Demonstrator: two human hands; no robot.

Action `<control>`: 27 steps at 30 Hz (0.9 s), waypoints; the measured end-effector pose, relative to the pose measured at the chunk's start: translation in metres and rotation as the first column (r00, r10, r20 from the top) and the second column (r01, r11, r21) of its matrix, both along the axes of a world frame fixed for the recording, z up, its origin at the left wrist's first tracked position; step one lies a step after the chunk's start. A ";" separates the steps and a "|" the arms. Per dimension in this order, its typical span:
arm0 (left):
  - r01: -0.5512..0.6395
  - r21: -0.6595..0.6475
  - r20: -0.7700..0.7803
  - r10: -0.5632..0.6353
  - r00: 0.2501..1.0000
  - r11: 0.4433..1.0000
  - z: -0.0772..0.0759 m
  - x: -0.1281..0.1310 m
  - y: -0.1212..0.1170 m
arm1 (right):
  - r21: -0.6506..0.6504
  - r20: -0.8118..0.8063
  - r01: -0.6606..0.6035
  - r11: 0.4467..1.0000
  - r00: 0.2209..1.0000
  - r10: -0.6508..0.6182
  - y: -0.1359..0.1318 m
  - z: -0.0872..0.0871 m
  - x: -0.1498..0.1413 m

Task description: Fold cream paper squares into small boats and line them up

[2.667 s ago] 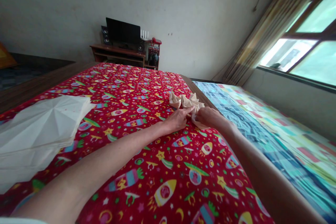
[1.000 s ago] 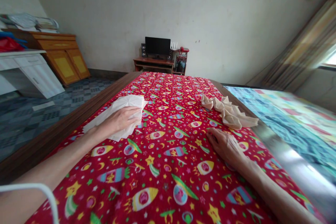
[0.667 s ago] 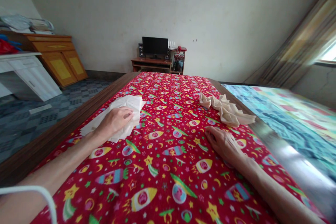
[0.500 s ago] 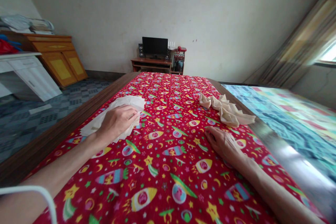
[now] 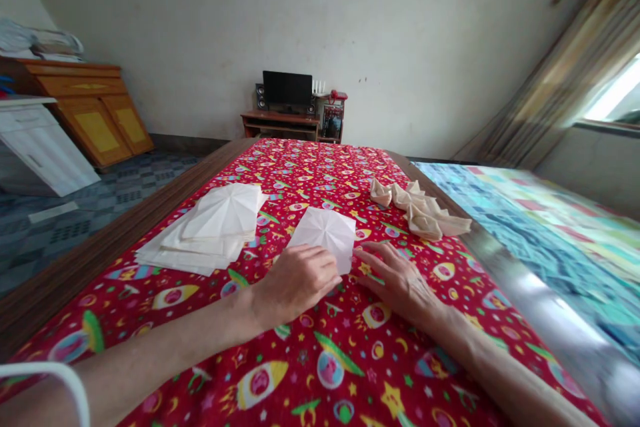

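Far left: wooden cabinet off past the table. Next, the table's left wood border, then a fanned stack of creased white sheets near that side of the red cloth. Top one lies flat with radiating crease lines; reads as creased but not shaped, so this is the pile left over. Count unclear.

Left hand is mid-cloth, fingers bent together over the near-left part of the single sheet; can't tell if they pinch it or only rest there. That sheet is flat, creased, out in front between both hands, apart from the stack: looks barely started.

Right hand has fingers loosely spread and grips nothing; fingertips just beside the sheet's right edge, contact unclear.

Farther right, a cluster of folded cream pieces, upright points showing; likely the done ones. Its right tip reaches the cloth's edge by the shiny right border, so little margin there. More room: cloth strip between stack and sheet, plus cloth ahead and nearer the body.
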State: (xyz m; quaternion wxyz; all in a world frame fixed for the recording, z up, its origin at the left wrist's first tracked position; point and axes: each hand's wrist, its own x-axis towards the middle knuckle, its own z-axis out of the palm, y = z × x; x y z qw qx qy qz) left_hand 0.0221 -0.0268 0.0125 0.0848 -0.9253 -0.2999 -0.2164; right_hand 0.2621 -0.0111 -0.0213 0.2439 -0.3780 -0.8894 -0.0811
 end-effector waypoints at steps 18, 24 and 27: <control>0.091 -0.571 0.082 -0.054 0.995 0.816 -0.006 -0.067 0.023 | -0.240 -0.250 -0.351 0.905 0.923 0.292 0.006 -0.003 0.000; 0.154 -0.390 0.029 -0.155 0.987 0.908 -0.023 -0.060 0.024 | -0.298 -0.235 -0.338 0.893 0.932 0.275 0.004 0.001 -0.002; 0.185 -0.290 0.089 -0.166 0.982 0.939 -0.030 -0.049 0.025 | -0.270 -0.189 -0.332 0.904 0.939 0.288 0.004 0.000 -0.002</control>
